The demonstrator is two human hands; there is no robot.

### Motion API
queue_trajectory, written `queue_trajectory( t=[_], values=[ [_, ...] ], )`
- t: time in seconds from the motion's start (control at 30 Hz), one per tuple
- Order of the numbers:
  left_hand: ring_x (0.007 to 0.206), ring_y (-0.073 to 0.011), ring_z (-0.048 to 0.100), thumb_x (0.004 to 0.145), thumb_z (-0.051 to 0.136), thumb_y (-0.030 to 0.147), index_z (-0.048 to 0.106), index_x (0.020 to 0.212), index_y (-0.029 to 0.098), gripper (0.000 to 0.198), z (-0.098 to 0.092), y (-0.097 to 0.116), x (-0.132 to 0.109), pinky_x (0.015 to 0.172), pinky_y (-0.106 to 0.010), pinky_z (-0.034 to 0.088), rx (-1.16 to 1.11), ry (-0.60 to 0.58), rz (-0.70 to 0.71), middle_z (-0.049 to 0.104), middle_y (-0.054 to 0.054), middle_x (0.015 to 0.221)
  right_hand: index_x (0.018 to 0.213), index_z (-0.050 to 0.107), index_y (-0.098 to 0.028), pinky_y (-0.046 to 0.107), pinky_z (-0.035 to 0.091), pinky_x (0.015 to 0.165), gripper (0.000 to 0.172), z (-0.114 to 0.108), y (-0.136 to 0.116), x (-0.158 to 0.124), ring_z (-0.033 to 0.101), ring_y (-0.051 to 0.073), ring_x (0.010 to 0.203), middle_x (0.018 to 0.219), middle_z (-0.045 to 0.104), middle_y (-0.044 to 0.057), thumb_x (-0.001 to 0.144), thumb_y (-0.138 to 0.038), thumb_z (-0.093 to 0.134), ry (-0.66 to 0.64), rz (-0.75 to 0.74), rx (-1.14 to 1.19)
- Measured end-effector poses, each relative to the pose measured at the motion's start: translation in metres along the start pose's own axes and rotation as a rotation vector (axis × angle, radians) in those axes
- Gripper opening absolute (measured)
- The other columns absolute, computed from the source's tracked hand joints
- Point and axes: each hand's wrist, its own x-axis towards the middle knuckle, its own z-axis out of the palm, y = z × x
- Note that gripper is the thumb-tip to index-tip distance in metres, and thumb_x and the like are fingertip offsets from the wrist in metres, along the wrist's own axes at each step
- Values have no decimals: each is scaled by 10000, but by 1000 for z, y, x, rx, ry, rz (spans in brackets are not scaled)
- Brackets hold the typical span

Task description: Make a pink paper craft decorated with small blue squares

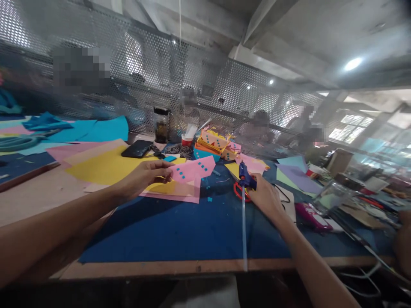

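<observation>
Between the fingers and thumb of my left hand (157, 173) is one end of a pink paper strip (194, 170) with small blue squares on it, held up over the table. My right hand (263, 193) grips a blue glue gun (245, 176), its nozzle pointing up and away and a long clear glue stick (244, 231) sticking out of its back toward the table's front edge. Red-handled scissors (238, 192) lie just behind the glue gun. Small blue paper scraps (209, 199) are scattered on the blue mat between my hands.
Yellow sheets (99, 171) and pink paper lie left, with a black phone (137, 149). Behind stand a dark jar (161, 126), a red-and-white cup (187, 140) and decorated paper pieces (210, 143). At right are a magenta object (313, 217) and a clear jar (337, 194). Mesh rises behind.
</observation>
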Motion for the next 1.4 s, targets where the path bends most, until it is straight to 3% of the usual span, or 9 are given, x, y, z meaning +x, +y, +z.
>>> queue_trajectory(
  t=[0.47,0.7,0.87,1.0,1.13,1.27,1.33,1.4],
  values=[
    [636,-176,647,729,876,343,823,861,183,214,4,-3,9,643,-307,576,84,0,63,782,-79,774,1458,588,-102,406,436,1080,465,16,34,14,659,334,1335,1409,715,218,1036,-284,517,-134,73,-88],
    [621,-156,619,742,860,342,808,893,185,224,26,-5,14,652,-295,561,97,-36,79,766,-57,745,1397,633,-94,443,447,1069,441,26,39,13,674,354,1282,1372,719,215,1032,-305,504,-201,76,-110],
    [608,-157,594,726,840,364,795,882,179,246,41,-1,10,630,-306,529,120,-70,103,741,-48,732,1386,663,-122,444,447,1084,439,26,37,8,651,343,1290,1392,695,209,1022,-321,522,-173,64,-97],
    [606,-156,591,697,843,372,783,890,155,297,47,2,5,621,-305,498,140,-97,112,749,-61,743,1382,673,-124,507,439,1108,436,15,35,3,598,379,1317,1391,659,236,1004,-293,536,-38,73,-54],
    [616,-157,588,704,827,372,776,903,151,302,48,1,2,632,-307,491,141,-105,123,749,-64,745,1369,664,-125,492,435,1147,414,-3,13,6,558,346,1365,1422,632,220,1060,-270,429,154,-23,71],
    [630,-159,591,717,826,371,774,908,159,290,46,-1,1,646,-308,489,138,-98,129,743,-52,740,1317,687,-212,396,438,1178,325,-16,-39,11,570,248,1379,1418,678,112,1053,-324,535,208,-301,239],
    [637,-160,594,732,827,379,777,904,164,280,45,-2,0,655,-312,491,140,-98,132,743,-51,745,1280,706,-198,442,429,1183,301,-19,-69,13,581,273,1368,1381,708,121,1014,-294,602,244,-520,459],
    [634,-162,594,748,820,381,778,899,169,263,43,-3,-1,661,-318,494,143,-95,138,724,-38,722,1258,717,-199,464,403,1194,284,-20,-94,13,606,277,1333,1336,743,104,1000,-282,635,222,-633,535]
  ],
)
